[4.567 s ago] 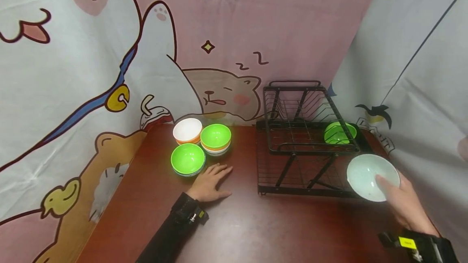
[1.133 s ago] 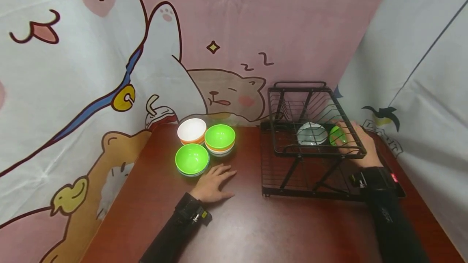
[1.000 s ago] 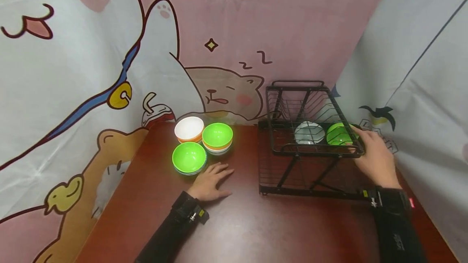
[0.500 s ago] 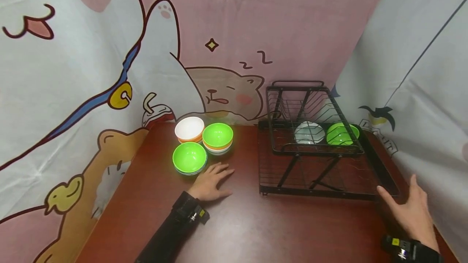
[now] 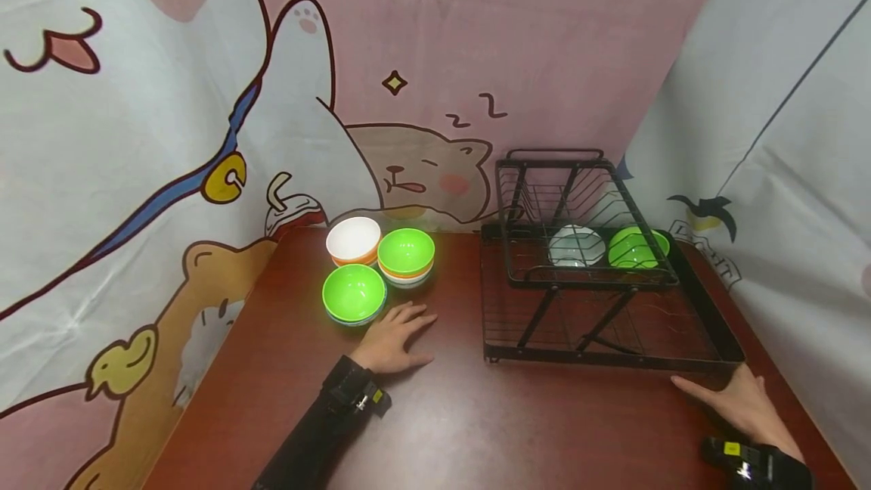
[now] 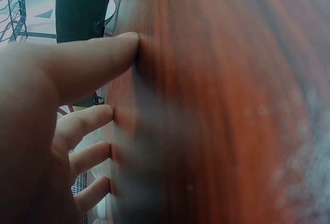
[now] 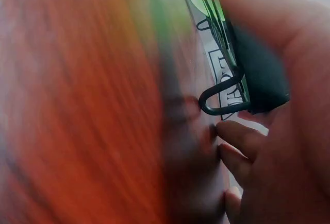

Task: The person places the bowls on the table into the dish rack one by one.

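My left hand [image 5: 392, 339] rests on the table with its fingers spread, beside the front green bowl [image 5: 354, 293]. In the left wrist view its fingertips touch the wood. My right hand [image 5: 742, 403] lies at the front right corner of the black dish rack [image 5: 565, 356], thumb apart, holding nothing. The right wrist view shows its fingertips on the table next to the rack's wire foot [image 7: 221, 96]. Under the rack's upper tier sit a pale bowl [image 5: 575, 248] and a green bowl [image 5: 636, 249], side by side and partly behind the wires.
Three bowl stacks stand on the left of the table [image 5: 435, 429]: one topped by a white bowl [image 5: 353, 239], one by a green bowl [image 5: 406, 250], and the front green one. Behind hangs a cartoon-printed cloth [image 5: 544, 44]; more cloth [image 5: 803, 195] borders the right side.
The pale bowl, earlier in my right hand, now sits in the rack left of the green bowl. My right hand has drawn back to the rack's front corner. The left hand stays put.
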Tool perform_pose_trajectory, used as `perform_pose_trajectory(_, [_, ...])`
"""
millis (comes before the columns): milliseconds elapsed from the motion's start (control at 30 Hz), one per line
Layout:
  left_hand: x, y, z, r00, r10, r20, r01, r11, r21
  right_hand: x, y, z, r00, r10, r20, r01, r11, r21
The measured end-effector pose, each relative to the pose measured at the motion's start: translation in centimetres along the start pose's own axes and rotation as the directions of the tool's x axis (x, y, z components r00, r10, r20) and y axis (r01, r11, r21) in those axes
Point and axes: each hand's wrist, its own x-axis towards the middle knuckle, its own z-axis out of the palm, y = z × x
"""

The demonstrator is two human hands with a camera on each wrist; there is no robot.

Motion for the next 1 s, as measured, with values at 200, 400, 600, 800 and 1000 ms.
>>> perform_pose_trajectory(200, [0.1, 0.1, 0.0, 1.000, 0.003, -0.008, -0.003, 1.000, 0.006, 0.0, 0.2, 0.1, 1.000, -0.006, 0.020, 0.007, 1.000, -0.027])
perform_pose_trajectory(400, [0.1, 0.1, -0.1, 1.000, 0.006, -0.007, -0.006, 1.000, 0.001, 0.0, 0.3, 0.1, 1.000, -0.010, -0.006, 0.010, 0.999, -0.035])
perform_pose_trajectory(600, [0.2, 0.4, -0.3, 1.000, -0.007, 0.000, 0.007, 1.000, -0.007, 0.0, 0.5, 0.5, 1.000, -0.006, -0.027, 0.005, 1.000, -0.020])
perform_pose_trajectory(800, [1.7, 1.2, 0.0, 0.997, 0.055, -0.058, -0.056, 0.998, -0.007, -0.1, 0.9, 0.8, 0.989, -0.092, -0.112, 0.093, 0.996, 0.011])
perform_pose_trajectory(1000, [1.7, 2.1, -1.6, 0.989, 0.111, -0.094, -0.114, 0.993, -0.032, 0.2, 1.1, 1.0, 0.968, -0.179, -0.176, 0.199, 0.975, 0.100])
